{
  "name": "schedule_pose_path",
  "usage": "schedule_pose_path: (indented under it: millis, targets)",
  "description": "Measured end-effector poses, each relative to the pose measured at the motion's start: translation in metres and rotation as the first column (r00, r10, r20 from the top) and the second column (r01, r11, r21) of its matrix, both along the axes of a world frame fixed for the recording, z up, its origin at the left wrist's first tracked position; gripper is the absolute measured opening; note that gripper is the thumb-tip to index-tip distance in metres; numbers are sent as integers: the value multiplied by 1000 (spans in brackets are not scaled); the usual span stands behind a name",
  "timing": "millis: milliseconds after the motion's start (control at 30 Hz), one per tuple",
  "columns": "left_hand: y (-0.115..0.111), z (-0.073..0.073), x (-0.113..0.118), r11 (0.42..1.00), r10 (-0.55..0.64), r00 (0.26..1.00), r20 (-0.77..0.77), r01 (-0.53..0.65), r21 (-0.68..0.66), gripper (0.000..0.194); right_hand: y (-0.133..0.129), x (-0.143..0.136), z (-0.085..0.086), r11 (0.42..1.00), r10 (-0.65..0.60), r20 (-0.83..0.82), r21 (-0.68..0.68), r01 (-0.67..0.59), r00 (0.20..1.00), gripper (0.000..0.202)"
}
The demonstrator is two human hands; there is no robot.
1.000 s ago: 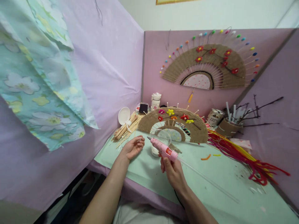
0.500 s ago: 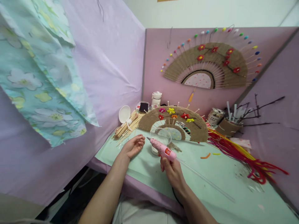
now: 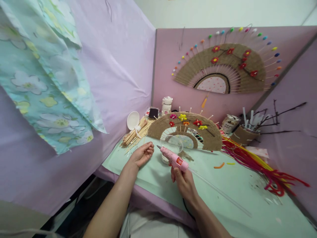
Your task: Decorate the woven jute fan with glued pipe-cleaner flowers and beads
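Note:
My right hand [image 3: 182,178] is wrapped round the grip of a pink glue gun [image 3: 173,158], and a long clear glue stick [image 3: 220,191] sticks out of its back end. The gun's nozzle points left, close to the fingertips of my left hand [image 3: 143,154] but apart from them. Those fingers are curled with thumb and forefinger together; whatever they may hold is too small to make out. Just behind the gun stands a clear round container [image 3: 165,159]. Beyond it a twine-covered fan [image 3: 158,128] with pipe-cleaner flowers [image 3: 182,117] stands upright on the table.
Thin wooden sticks [image 3: 133,135] lie in a bundle at the back left, near a white oval disc [image 3: 133,120]. Red and yellow pipe cleaners [image 3: 260,168] spread across the right side. A pot of glue sticks [image 3: 245,134] stands behind them. Another fan [image 3: 223,66] hangs on the wall.
The view has shifted slightly, so the background sits a little further right. Both hands and the glue gun keep nearly the same pose.

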State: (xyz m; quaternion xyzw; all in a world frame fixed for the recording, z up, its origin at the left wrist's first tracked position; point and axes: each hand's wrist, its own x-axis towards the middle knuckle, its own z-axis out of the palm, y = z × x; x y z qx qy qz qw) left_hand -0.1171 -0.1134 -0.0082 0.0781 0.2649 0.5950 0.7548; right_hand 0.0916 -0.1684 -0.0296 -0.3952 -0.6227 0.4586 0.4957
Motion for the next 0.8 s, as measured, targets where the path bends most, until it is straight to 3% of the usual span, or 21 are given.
schedule_pose_path:
  millis: [200, 433, 800]
  targets:
    - [-3, 3, 0, 1000, 1, 998, 68, -2, 7, 15, -1, -1, 2, 999, 19, -3, 30, -19, 1000, 67]
    - [-9, 5, 2, 995, 1, 957, 291, 27, -92, 17, -1, -3, 3, 997, 40, 20, 62, -41, 999, 58]
    - [-20, 8, 10, 996, 4, 937, 349, 27, -83, 15, -3, -3, 5, 997, 36, 23, 72, -38, 999, 51]
